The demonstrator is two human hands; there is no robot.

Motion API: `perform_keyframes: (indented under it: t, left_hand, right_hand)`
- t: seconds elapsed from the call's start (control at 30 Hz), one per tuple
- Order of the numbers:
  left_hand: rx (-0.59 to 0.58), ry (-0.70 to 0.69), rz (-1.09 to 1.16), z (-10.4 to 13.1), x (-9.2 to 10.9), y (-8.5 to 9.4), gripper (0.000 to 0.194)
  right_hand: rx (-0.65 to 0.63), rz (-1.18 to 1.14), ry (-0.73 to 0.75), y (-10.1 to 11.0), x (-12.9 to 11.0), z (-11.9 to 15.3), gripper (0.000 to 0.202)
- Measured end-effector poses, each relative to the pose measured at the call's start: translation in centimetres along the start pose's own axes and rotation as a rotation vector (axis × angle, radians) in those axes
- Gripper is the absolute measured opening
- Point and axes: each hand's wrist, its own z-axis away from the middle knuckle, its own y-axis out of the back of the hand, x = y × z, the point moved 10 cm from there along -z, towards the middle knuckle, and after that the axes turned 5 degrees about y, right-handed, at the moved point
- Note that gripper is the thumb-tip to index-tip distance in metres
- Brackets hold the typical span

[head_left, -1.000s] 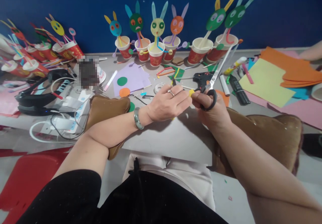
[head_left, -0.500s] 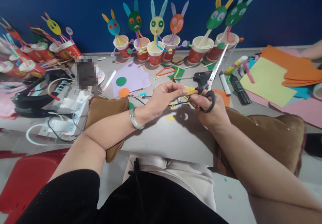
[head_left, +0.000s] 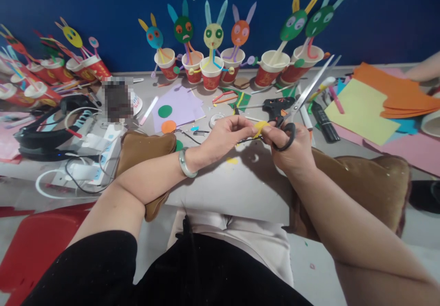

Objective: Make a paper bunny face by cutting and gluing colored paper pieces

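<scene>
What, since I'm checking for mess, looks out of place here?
A tiny green scrap and a pinkish scrap lie below the table, seemingly on the floor, as if dropped. A loose yellow scrap lies on the tabletop near the left hand.

The head camera is looking forward and down from the wearer's own head, taking in the black top (head_left: 206, 274) at the bottom edge. It is viewing the left hand (head_left: 225, 137) and right hand (head_left: 292, 152) close up, near mid-frame — while the tabletop (head_left: 220, 191) is stretching away beneath them toward the farther blue wall (head_left: 103, 3).
</scene>
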Motion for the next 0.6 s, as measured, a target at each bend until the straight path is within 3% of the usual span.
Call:
perform_keyframes:
  t: [0.2,0.43,0.6]
  left_hand:
    - [-0.071,0.048,-0.071,-0.4,-0.5,0.0,0.042]
    - [-0.15,-0.094,-0.214,-0.8,0.4,0.1,0.061]
    - [-0.173,-0.083,-0.268,-0.9,0.5,-0.1,0.058]
  right_hand:
    - [0.0,0.063,0.029,0.4,-0.7,0.3,0.037]
    - [-0.003,0.156,0.091,0.3,-1.4,0.2,0.043]
    - [-0.002,0.207,0.134,0.5,-1.1,0.1,0.045]
